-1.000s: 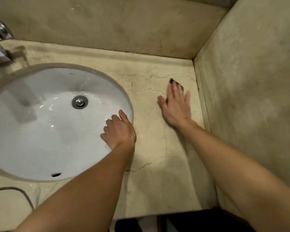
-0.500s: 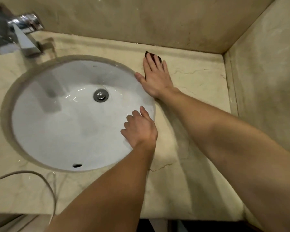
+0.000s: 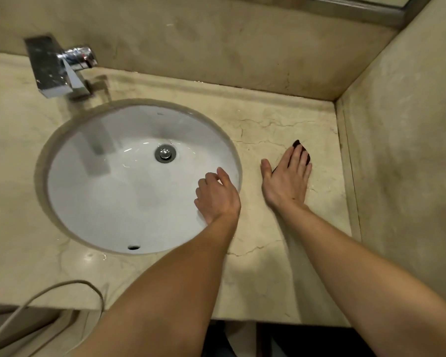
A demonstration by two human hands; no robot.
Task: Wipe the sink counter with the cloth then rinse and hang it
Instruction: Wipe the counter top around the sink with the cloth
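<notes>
My right hand [image 3: 286, 180] lies flat, fingers spread, pressing a small dark cloth [image 3: 297, 144] onto the beige marble counter [image 3: 265, 124] right of the basin. Only the cloth's dark edges show past my fingertips and beside my thumb. My left hand [image 3: 216, 195] rests on the right rim of the round white sink [image 3: 108, 191], fingers curled over the edge into the bowl, holding nothing.
A chrome faucet [image 3: 62, 69] stands at the back left above the basin, and the drain [image 3: 165, 153] sits mid-bowl. Stone walls close the counter at the back and right [image 3: 397, 150]. A pale hose [image 3: 49, 292] curves over the front left edge.
My right hand has slid the cloth from the back of the counter by the basin rim toward the right and nearer to me. My left hand stays on the sink rim.
</notes>
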